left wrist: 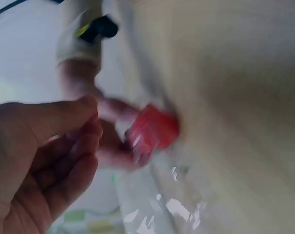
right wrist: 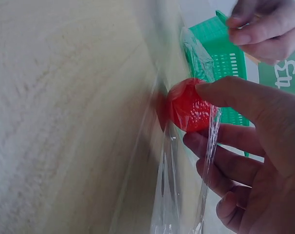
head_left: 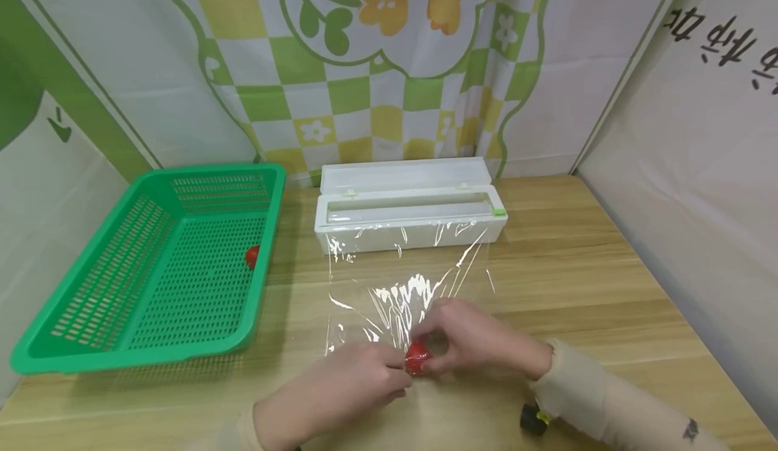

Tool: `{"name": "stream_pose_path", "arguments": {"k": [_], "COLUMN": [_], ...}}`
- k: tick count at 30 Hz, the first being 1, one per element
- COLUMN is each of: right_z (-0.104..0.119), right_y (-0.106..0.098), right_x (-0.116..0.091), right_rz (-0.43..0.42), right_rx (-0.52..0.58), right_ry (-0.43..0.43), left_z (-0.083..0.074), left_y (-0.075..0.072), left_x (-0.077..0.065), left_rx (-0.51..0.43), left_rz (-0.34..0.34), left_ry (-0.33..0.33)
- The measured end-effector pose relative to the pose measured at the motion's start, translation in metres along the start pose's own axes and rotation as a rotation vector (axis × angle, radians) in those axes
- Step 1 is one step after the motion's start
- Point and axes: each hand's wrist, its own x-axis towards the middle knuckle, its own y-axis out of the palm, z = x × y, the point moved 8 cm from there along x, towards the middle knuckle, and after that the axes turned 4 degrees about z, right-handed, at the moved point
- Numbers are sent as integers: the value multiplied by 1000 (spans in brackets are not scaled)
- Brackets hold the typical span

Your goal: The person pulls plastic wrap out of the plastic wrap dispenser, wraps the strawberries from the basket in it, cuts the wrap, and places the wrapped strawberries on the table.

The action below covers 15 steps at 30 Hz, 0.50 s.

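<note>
A small round red fruit (right wrist: 189,108), tomato-like, lies wrapped in clear cling film (right wrist: 213,161) close over the table. My right hand (head_left: 471,339) grips it through the film, thumb on one side and fingers on the other. Just left of the fruit is my left hand (head_left: 352,380). In the left wrist view its thumb (left wrist: 64,114) meets the curled forefinger, and no film shows between them. The film runs back to a white cling film box (head_left: 410,235) with its lid (head_left: 404,175) raised.
At the left stands a green slotted basket (head_left: 261,302) with another red fruit (head_left: 252,256) against its right side. A checkered curtain (head_left: 365,113) hangs behind the box. A black-and-yellow device (head_left: 535,418) sits beneath the right sleeve.
</note>
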Motion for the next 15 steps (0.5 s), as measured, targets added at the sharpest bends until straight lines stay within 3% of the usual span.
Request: {"name": "stream_pose_path", "arguments": {"k": [8,15], "right_z": [-11,-13], "right_y": [5,6], "right_x": [3,3], "right_rz": [53,56], "right_rx": [172,195], "right_ry": [14,10], "left_z": [-3,3], "left_y": [19,29], "left_x": [12,16], "left_rx": [176,191], "left_rz": [5,-12], "left_ry": [-57,-88]}}
